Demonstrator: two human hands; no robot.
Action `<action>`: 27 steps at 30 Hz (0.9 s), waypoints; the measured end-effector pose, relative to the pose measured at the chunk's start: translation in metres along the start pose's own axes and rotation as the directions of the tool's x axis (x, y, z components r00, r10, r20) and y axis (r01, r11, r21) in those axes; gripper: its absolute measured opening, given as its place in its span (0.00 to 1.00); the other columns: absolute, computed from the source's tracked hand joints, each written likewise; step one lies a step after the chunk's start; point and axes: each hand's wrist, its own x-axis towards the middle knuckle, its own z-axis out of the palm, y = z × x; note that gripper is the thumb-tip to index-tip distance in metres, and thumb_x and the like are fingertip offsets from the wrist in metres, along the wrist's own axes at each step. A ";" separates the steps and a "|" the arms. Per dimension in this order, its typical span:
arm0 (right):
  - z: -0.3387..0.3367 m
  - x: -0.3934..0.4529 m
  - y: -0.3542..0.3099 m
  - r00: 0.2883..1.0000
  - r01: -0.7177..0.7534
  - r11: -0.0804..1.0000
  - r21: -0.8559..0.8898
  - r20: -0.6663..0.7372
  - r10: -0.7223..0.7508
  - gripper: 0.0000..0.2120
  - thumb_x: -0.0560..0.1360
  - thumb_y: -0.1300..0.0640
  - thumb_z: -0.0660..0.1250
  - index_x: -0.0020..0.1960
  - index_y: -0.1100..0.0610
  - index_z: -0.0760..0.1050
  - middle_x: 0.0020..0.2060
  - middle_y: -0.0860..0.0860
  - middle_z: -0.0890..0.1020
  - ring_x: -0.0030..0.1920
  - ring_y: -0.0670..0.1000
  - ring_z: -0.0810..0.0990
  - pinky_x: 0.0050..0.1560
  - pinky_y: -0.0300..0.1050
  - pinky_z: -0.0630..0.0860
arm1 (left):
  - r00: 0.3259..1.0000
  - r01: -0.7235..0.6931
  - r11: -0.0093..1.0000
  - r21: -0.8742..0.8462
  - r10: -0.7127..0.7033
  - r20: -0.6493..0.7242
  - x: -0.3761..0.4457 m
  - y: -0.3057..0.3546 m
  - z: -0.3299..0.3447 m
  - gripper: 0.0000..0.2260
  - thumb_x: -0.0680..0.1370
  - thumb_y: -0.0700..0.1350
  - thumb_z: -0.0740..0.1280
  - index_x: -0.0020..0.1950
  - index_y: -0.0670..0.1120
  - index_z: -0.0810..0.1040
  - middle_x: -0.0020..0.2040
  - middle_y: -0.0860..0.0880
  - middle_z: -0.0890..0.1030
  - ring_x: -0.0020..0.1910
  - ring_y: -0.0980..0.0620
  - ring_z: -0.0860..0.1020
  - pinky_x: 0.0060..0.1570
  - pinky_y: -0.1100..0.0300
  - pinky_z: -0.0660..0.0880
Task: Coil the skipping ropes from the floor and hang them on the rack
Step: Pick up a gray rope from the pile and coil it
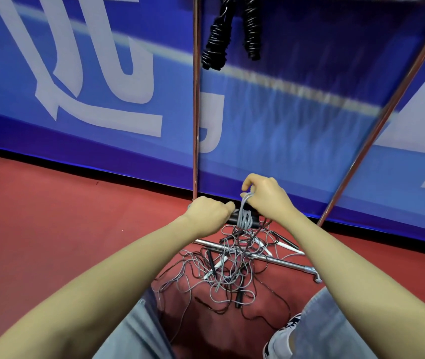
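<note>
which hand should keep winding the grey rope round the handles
Right. The right hand already pinches the thin grey skipping rope above the black handles, which the left hand grips and steadies.

Bare forearms, light grey-blue trousers (138, 330), and a white patterned sneaker (281, 338).

Both hands (210, 216) (265, 195) grip a grey rope coil (245, 220); tangled ropes (232, 268) below.
</note>
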 end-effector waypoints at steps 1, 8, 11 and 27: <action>0.000 0.001 0.004 0.999 -0.040 0.999 0.027 0.014 0.040 0.06 0.73 0.55 0.70 0.42 0.51 0.72 0.33 0.49 0.76 0.40 0.54 0.75 0.40 0.48 0.72 | 0.996 -0.036 0.999 -0.027 0.033 -0.078 -0.001 -0.001 0.005 0.05 0.78 0.39 0.58 0.53 0.42 0.69 0.41 0.44 0.80 0.38 0.41 0.79 0.32 0.56 0.65; 0.000 0.000 0.012 0.986 -0.146 0.935 0.322 0.122 0.112 0.12 0.72 0.55 0.73 0.33 0.56 0.74 0.20 0.45 0.67 0.23 0.44 0.62 0.27 0.37 0.63 | 0.812 -0.275 0.961 -0.039 0.210 -0.544 0.004 -0.019 0.003 0.06 0.70 0.40 0.60 0.43 0.47 0.64 0.25 0.49 0.71 0.21 0.48 0.69 0.21 0.63 0.59; -0.003 -0.002 0.004 0.995 -0.091 0.892 0.443 0.078 0.063 0.11 0.72 0.64 0.67 0.33 0.55 0.73 0.25 0.46 0.73 0.30 0.45 0.70 0.37 0.38 0.70 | 0.851 -0.180 0.968 -0.176 0.063 -0.522 0.004 -0.016 -0.014 0.09 0.72 0.40 0.66 0.45 0.44 0.65 0.32 0.45 0.76 0.29 0.42 0.76 0.25 0.59 0.62; -0.007 -0.011 -0.003 0.968 -0.045 0.983 0.178 0.250 -0.001 0.07 0.69 0.65 0.65 0.32 0.64 0.73 0.24 0.50 0.70 0.25 0.46 0.66 0.33 0.43 0.67 | 0.854 0.453 0.755 -0.474 -0.520 -0.012 0.029 0.010 -0.036 0.09 0.77 0.33 0.59 0.56 0.37 0.68 0.52 0.39 0.79 0.51 0.38 0.78 0.40 0.53 0.67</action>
